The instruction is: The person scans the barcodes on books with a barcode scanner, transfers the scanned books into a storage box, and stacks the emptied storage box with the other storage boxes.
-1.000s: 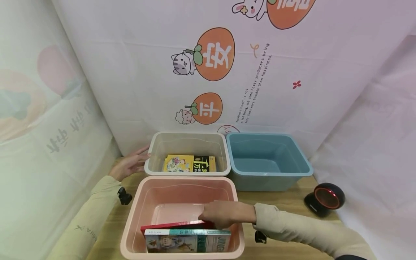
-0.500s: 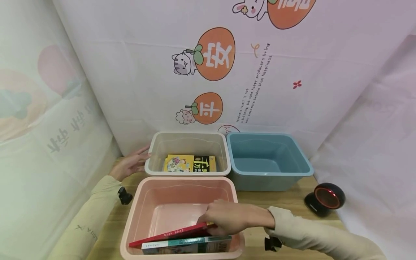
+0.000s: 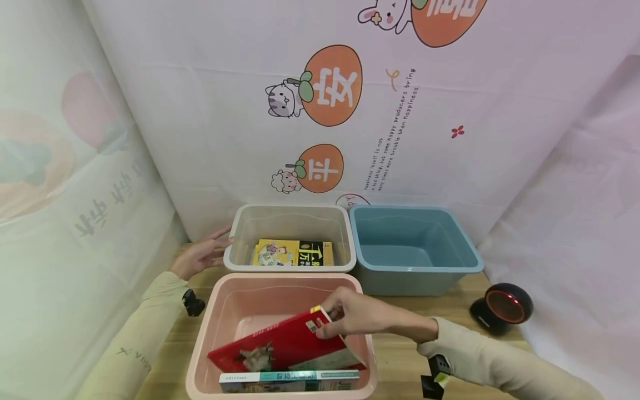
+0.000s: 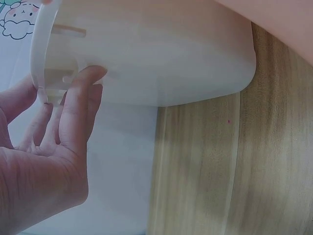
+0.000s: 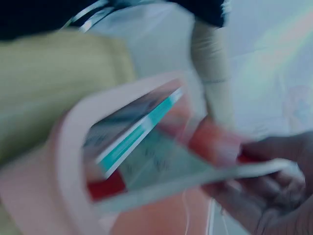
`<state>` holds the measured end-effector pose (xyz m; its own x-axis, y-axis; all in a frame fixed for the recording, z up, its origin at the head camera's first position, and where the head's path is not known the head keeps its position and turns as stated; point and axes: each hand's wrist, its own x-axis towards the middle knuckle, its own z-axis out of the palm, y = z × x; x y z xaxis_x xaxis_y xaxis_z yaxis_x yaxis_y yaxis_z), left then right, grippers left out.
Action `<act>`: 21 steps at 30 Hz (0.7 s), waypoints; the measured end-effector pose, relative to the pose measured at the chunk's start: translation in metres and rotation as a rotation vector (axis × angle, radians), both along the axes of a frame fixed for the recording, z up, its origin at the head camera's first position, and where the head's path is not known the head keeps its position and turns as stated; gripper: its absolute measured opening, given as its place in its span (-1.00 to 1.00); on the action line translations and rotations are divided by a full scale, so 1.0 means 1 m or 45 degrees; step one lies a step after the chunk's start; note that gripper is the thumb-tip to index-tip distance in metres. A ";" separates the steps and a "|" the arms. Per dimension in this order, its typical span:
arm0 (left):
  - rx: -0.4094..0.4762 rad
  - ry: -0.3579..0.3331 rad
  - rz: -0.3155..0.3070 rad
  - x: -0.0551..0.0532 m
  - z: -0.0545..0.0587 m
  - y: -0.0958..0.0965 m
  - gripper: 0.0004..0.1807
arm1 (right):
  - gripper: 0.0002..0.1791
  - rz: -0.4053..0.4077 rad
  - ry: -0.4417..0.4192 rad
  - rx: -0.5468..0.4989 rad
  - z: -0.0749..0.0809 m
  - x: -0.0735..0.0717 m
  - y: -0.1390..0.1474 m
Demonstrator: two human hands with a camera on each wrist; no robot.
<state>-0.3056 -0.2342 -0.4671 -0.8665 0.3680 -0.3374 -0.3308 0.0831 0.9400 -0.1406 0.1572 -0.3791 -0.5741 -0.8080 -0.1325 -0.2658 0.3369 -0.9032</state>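
Note:
My right hand (image 3: 355, 316) pinches a red book (image 3: 295, 339) by its upper right corner, thumb on the cover. The book is tilted and partly raised inside the pink bin (image 3: 280, 283); its pages sag apart in the blurred right wrist view. Beside it, nearer the front wall, a book with a teal and white spine (image 3: 290, 376) stands on edge. My left hand (image 3: 200, 258) touches the left side of the whitish bin (image 3: 290, 211), its fingers (image 4: 73, 112) fairly straight against the outer wall below the rim.
Yellow and black books (image 3: 292, 253) lie in the whitish bin. A blue bin (image 3: 410, 280) adjoins it on the right. Farther right, a black round device (image 3: 502, 305) stands on the wooden table (image 3: 400, 378). Printed white cloth (image 3: 225, 111) hangs behind and at both sides.
My right hand has lifted the red book's right end up and away from the teal-spined book, so its cover shows. That other book has tipped. The left hand stays put.

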 end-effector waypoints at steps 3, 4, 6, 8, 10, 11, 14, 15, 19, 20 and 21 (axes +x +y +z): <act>-0.012 0.010 -0.011 -0.002 -0.002 -0.001 -0.19 | -0.70 -0.201 -0.171 -0.009 0.005 -0.002 0.005; -0.011 0.011 -0.012 -0.002 -0.002 0.000 -0.20 | -0.68 -0.244 -0.193 -0.020 0.006 -0.003 0.006; -0.009 0.002 -0.003 -0.001 -0.002 0.000 -0.20 | -0.65 -0.307 -0.227 -0.041 0.005 -0.005 0.009; -0.007 -0.005 0.002 -0.001 -0.001 0.001 -0.20 | -0.63 -0.345 -0.259 -0.064 0.005 -0.006 0.011; -0.001 -0.013 0.009 -0.001 0.000 0.001 -0.19 | -0.64 -0.378 -0.298 -0.088 0.006 -0.008 0.012; 0.003 -0.016 0.014 -0.001 0.000 0.001 -0.19 | -0.64 -0.392 -0.305 -0.094 0.006 -0.008 0.013; 0.007 -0.013 0.012 -0.001 0.001 0.000 -0.20 | -0.64 -0.437 -0.317 -0.109 0.009 -0.009 0.014; 0.008 -0.012 0.012 -0.002 0.001 0.000 -0.19 | -0.65 -0.447 -0.317 -0.112 0.011 -0.009 0.014; -0.003 -0.004 -0.005 -0.001 0.000 -0.001 -0.18 | -0.65 -0.427 -0.351 -0.126 0.018 -0.008 0.016; -0.005 -0.003 -0.008 -0.001 0.001 -0.001 -0.18 | -0.66 -0.408 -0.367 -0.133 0.020 -0.007 0.016; -0.003 -0.004 -0.006 -0.001 0.001 -0.001 -0.18 | -0.65 -0.385 -0.388 -0.143 0.022 -0.006 0.016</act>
